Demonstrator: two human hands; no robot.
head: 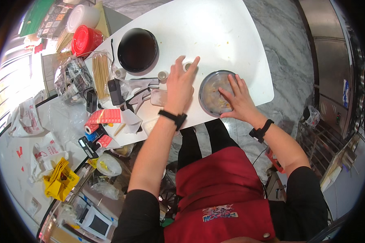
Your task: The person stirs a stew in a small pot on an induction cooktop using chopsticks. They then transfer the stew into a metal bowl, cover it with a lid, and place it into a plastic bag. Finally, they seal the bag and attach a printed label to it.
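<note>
On the white table (219, 24) sits a round container (211, 88) with a cloudy clear lid and a dark rim. Food with yellow bits shows through the lid. My right hand (240, 101) rests on the lid's right side with its fingers spread. My left hand (180, 86) reaches over the table with its fingers apart. A small round cup (187, 66) shows between those fingertips; whether they touch it I cannot tell. Just left of that hand stand a second small cup (163, 75) and a pale rectangular item (158, 97), partly hidden by the hand.
A black round bowl (137, 51) stands at the far left of the table. Bundled wooden chopsticks (100, 76), a black device (116, 92) and a roll of red labels (105, 116) crowd the left side. Beyond are red tubs (84, 41) and a yellow bag (60, 179).
</note>
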